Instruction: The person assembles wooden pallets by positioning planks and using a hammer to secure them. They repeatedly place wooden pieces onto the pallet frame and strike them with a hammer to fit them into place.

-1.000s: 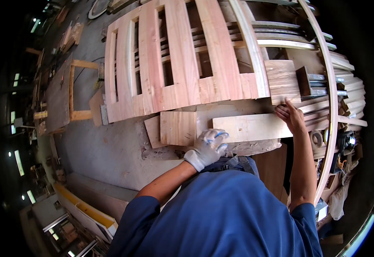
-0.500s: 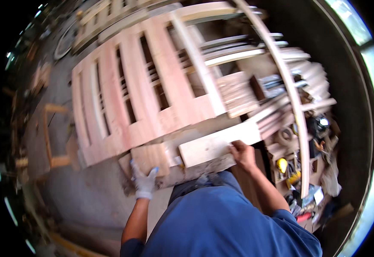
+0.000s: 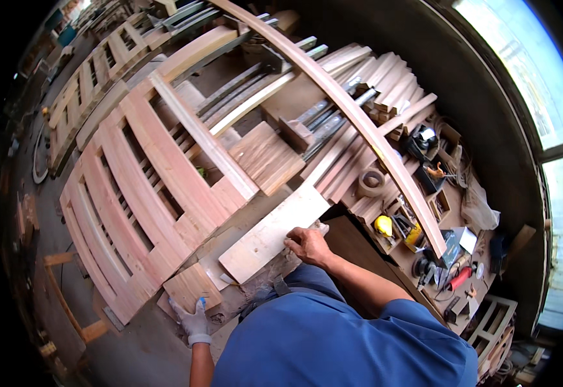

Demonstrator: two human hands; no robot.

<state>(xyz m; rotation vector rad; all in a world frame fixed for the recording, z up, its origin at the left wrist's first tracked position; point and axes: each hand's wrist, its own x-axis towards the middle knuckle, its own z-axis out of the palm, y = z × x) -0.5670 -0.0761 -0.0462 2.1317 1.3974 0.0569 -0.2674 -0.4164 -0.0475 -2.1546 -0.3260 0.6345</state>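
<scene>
Pale rectangular plank [image 3: 273, 233]: long axis near-left to far-right, beside slatted wooden panel [image 3: 136, 187]. Bare right hand [image 3: 308, 246], nearer grip: at plank's near side, fingers curled; pinch cannot be told. Gloved left hand [image 3: 192, 320]: fingers spread at small wooden board [image 3: 194, 284], left of plank.

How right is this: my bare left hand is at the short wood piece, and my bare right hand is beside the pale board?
One slip: the head view shows the left hand gloved, not bare; the rest stands.
</scene>
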